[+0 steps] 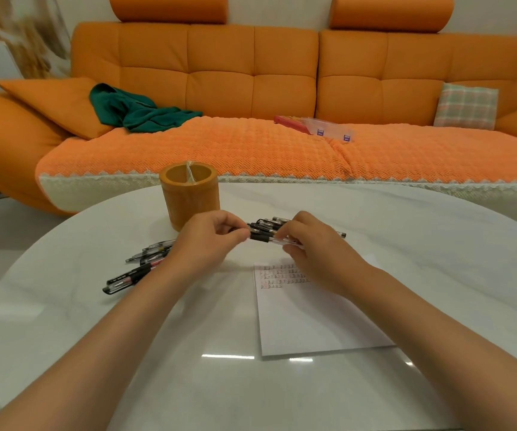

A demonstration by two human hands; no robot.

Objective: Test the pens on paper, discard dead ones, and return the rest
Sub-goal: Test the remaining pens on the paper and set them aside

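Now holding one pen (263, 237) just in front of the holder (189, 197), pinching its black end with left hand (207, 237), clasping barrel with right hand (310, 247). Probably uncapping; next, pull apart, scribble on paper (307, 318).

Upper frame: orange sofa (251, 73); dark green cloth (133, 113) at upper left; cushion (465, 105) at upper right, checked pale green and pink. Centre: amber-orange pen holder (190, 197); white table (95, 306); the pen (263, 237) I hold, clear with black grip; white paper (313, 321), black and red scribbles.
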